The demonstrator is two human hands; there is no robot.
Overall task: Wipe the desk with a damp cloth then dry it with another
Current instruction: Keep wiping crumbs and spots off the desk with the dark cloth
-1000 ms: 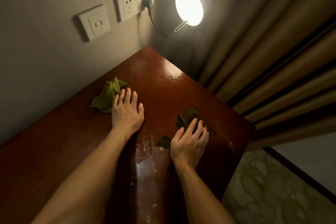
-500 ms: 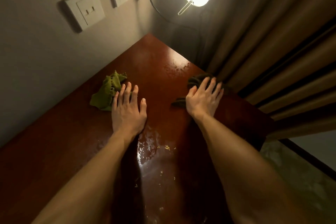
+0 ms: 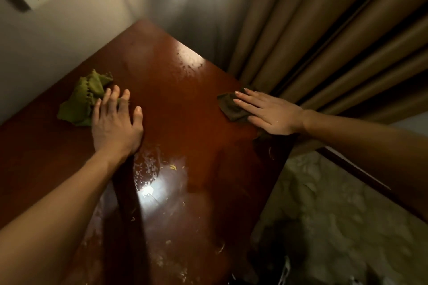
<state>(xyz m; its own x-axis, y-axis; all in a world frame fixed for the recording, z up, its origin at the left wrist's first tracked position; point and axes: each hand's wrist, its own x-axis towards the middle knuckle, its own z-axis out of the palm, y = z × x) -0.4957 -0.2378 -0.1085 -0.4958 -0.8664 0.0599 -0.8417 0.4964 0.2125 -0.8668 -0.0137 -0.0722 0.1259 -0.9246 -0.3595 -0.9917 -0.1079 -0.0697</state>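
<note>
Rightward to the desk [image 3: 176, 104] edge slid the right hand [image 3: 269, 113] — both hands flat, pressing dark cloth [image 3: 229, 109]; left hand [image 3: 115, 122] touching green cloth [image 3: 83, 102].

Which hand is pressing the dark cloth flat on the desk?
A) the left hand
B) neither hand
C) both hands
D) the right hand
D: the right hand lies flat on the dark cloth near the desk's curtain-side edge, while the left hand rests beside the green cloth.
</note>
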